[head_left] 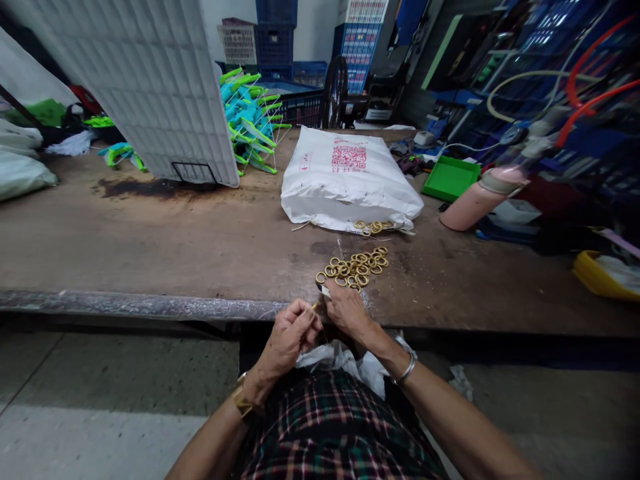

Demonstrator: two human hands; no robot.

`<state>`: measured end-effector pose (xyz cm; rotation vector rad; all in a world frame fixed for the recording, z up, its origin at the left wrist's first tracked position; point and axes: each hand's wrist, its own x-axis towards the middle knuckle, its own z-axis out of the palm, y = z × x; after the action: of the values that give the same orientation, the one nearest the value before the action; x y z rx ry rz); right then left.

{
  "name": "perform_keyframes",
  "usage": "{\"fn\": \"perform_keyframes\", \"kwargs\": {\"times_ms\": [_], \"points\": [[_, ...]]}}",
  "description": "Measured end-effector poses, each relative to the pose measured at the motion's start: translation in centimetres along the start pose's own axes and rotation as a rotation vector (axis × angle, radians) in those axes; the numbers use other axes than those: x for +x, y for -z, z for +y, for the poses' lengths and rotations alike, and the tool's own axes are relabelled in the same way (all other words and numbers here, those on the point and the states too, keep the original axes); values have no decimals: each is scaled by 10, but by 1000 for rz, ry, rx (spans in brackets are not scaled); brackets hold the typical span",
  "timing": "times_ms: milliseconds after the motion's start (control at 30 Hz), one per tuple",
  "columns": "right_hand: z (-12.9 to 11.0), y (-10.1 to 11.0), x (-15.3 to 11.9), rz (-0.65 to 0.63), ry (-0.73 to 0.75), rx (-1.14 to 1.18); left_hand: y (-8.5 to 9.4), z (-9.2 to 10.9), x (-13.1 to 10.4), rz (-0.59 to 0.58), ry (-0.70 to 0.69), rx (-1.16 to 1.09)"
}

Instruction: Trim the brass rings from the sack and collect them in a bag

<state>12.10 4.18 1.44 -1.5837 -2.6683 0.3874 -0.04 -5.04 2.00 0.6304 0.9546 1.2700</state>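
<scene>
Several brass-coloured rings [357, 267] lie in a loose pile near the front edge of the brown table [150, 253]. My left hand [291, 331] is closed at that edge, with a small yellowish piece, seemingly a ring, pinched at its fingertips. Just right of it, below the pile, my right hand [346, 308] is closed round a small tool [324, 289] with a dark tip and a pale part; most of it is hidden by the fingers. Crumpled white plastic [335, 357] rests in my lap beneath both hands.
A white sack [350, 173] with red print stands behind the rings, more rings against its front. To the left is a tall white ribbed panel [165, 100] beside green and blue pieces [250, 120]. A pink bottle [480, 200], green tray [451, 179] and yellow container [607, 273] are right.
</scene>
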Motion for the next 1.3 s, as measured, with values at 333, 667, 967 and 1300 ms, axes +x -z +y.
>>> {"fn": "perform_keyframes", "kwargs": {"times_ms": [333,667,967,1300], "points": [[-13,-4,26,57,-129,-142,11,6,7,129,114,-283],[-2,-4,22,69,-93,6,23,1,14,150,176,-452],[-1,10,-7,-330,-36,1390,7,-3,20,225,54,-114],[-2,4,-8,-257,-21,1289,0,0,15,249,-178,316]]}}
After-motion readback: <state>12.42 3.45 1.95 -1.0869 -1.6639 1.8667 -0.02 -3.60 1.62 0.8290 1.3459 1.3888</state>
